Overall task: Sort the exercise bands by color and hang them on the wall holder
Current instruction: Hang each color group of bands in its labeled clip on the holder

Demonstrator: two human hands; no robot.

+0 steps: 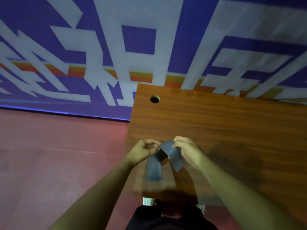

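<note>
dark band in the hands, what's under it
The dark band, held by the left hand and right hand, hangs over the wooden table; only bare tabletop shows below. The patch directly behind the band is hidden.

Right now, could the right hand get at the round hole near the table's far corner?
Probably not yet: the right hand and left hand both grip the dark band. The table up to the hole looks bare.

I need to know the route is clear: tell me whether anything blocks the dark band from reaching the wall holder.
Cannot say: no wall holder shows in this view. The dark grey flat exercise band is pinched between the left hand and right hand above the brown wooden table.
</note>
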